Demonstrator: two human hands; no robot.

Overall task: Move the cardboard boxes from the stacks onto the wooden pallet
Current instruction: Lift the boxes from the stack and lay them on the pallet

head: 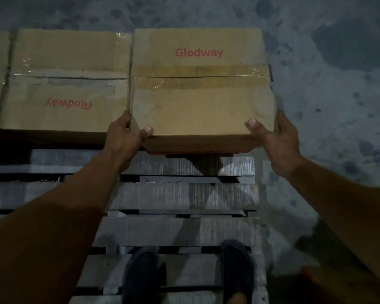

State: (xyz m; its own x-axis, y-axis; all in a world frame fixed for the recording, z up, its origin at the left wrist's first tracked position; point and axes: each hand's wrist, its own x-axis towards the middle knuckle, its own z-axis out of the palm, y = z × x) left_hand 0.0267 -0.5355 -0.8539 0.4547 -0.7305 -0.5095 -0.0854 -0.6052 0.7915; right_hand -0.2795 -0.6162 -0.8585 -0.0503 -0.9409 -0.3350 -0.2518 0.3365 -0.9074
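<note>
**Box at 12 o'clock, seam running 9 to 3, left hand next to the neighbour**

The person stands on the wooden pallet (184, 194), shoes (143, 275) at 6 o'clock, and holds one cardboard box (201, 84) straight ahead at 12 o'clock. Its taped seam runs from 9 to 3 o'clock, so the box lies broadside to the arms. The left hand (124, 137) grips the near corner at 7 o'clock of the box. The right hand (279, 139) grips the near corner at 5 o'clock. Each thumb is pressed on the top face and the fingers curl down round the side walls, out of sight.

The near bottom edge appears to hang clear of the slats, with a shadow under it. Whether the far edge rests on the pallet cannot be told.

At 9 o'clock of the held box sits a second box (64, 84) on the pallet, wall to wall with it or very nearly. The left fingers go down just where the two walls meet. To the 3 o'clock side there is only the stained floor (327, 84).

The lowering probably turns on that left seam: those fingers risk being nipped, while the right hand has open room.
</note>
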